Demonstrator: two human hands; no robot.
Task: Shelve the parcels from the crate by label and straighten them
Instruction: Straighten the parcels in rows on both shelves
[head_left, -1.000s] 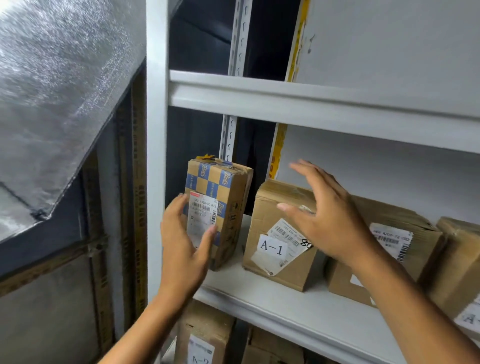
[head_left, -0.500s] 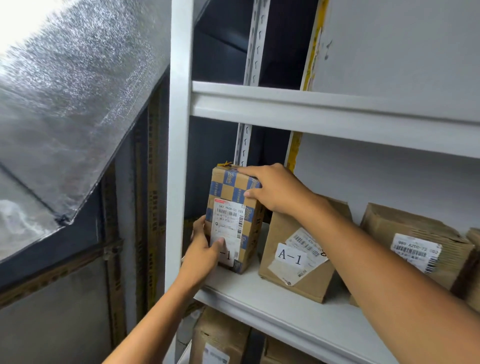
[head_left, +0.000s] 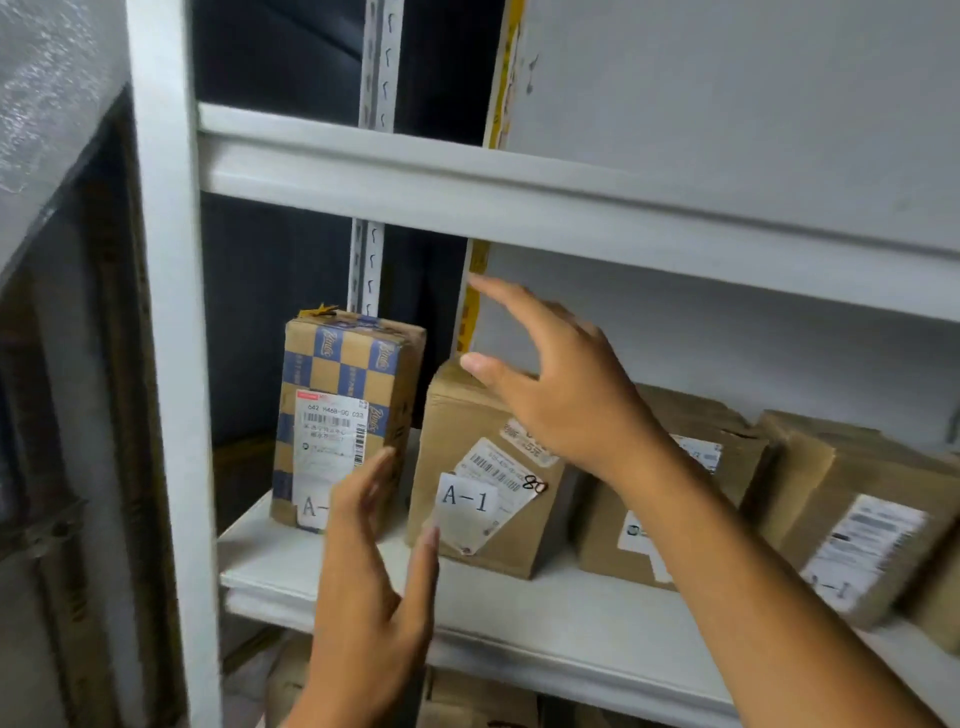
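A checkered blue-and-brown parcel (head_left: 343, 410) stands upright at the left end of the white shelf (head_left: 519, 613), its label starting "A-". Beside it sits a plain brown parcel (head_left: 467, 525) with an "A-1" tag. My left hand (head_left: 371, 582) is in front of the checkered parcel with straight fingers, holding nothing. My right hand (head_left: 561, 384) hovers spread over the top of the A-1 parcel, not gripping it. The crate is out of view.
Two more brown parcels (head_left: 691, 499) (head_left: 852, 525) stand to the right on the same shelf. A white upright post (head_left: 166, 364) bounds the shelf on the left. Another shelf board (head_left: 519, 182) runs above, and further boxes (head_left: 467, 701) sit on the level below.
Both hands have let go of the checkered parcel. The left hand drew back toward me, and the right moved rightward off its top to above the A-1 parcel.
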